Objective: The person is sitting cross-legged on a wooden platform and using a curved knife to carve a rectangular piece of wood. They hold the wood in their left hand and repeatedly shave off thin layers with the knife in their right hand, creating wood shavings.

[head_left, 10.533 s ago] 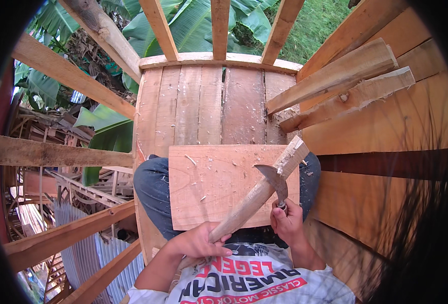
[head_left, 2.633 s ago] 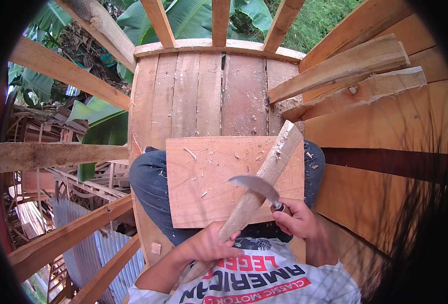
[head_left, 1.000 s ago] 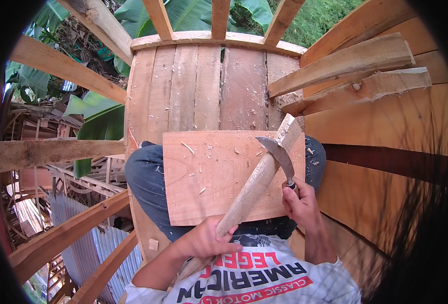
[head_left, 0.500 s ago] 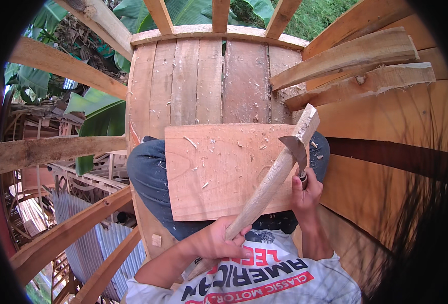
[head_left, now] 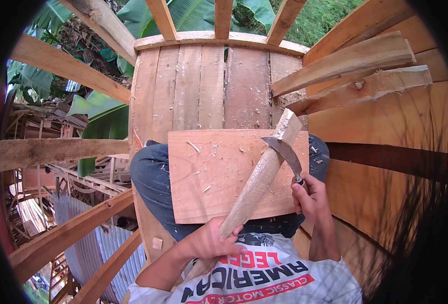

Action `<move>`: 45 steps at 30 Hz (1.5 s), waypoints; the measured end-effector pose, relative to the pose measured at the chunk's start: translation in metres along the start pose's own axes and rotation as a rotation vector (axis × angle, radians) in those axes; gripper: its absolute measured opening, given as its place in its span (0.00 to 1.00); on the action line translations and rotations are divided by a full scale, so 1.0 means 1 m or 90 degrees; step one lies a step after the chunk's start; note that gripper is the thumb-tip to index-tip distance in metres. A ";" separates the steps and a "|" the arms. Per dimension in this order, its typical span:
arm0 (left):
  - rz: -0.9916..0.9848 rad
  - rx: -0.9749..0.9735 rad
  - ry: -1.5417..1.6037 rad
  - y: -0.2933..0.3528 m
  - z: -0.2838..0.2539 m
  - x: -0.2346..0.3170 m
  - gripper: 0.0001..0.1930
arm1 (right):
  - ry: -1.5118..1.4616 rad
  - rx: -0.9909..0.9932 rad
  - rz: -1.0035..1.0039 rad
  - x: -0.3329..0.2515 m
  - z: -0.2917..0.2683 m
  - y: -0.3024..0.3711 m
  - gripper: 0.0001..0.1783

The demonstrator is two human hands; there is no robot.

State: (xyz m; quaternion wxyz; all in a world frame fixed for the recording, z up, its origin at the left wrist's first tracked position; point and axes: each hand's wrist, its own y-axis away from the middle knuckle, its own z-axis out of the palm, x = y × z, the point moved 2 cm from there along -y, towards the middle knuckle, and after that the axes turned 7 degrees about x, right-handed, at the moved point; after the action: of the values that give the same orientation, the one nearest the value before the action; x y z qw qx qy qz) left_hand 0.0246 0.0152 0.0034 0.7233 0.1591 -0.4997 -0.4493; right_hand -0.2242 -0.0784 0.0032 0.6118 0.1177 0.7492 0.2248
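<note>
My left hand (head_left: pixel 216 238) is wrapped round the lower part of a long pale wooden stick (head_left: pixel 255 184), which slants up and to the right from my body. The stick's far end is flattened and freshly cut. In my right hand (head_left: pixel 310 194) is the short dark handle of a curved knife (head_left: pixel 286 153). Its hooked metal blade lies across the stick just below the cut end, apparently touching it. Beneath the stick a wide flat board (head_left: pixel 208 175) rests over my crossed legs, with several wood shavings scattered on it.
A plank floor (head_left: pixel 186 86) dotted with shavings stretches ahead to a wooden railing (head_left: pixel 221 40). At the right, two rough planks (head_left: pixel 345 63) lean near a board wall (head_left: pixel 386 121). Rails line the left, with corrugated sheets (head_left: pixel 110 253) beyond. A small wood block (head_left: pixel 157 243) lies by my left leg.
The stick's far end has swung left and nearer to me. The knife has shifted left with it, and my right hand is turned more, with the blade angled further across the wood.
</note>
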 end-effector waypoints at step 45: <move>-0.006 -0.047 0.040 -0.005 0.008 -0.003 0.19 | 0.004 0.000 0.036 -0.003 -0.014 -0.002 0.06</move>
State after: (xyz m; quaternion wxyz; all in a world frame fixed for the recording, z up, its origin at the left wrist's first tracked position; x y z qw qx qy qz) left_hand 0.0150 0.0164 0.0018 0.7421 0.1487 -0.4589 -0.4655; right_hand -0.2366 -0.0843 0.0069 0.6029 0.1381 0.7473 0.2428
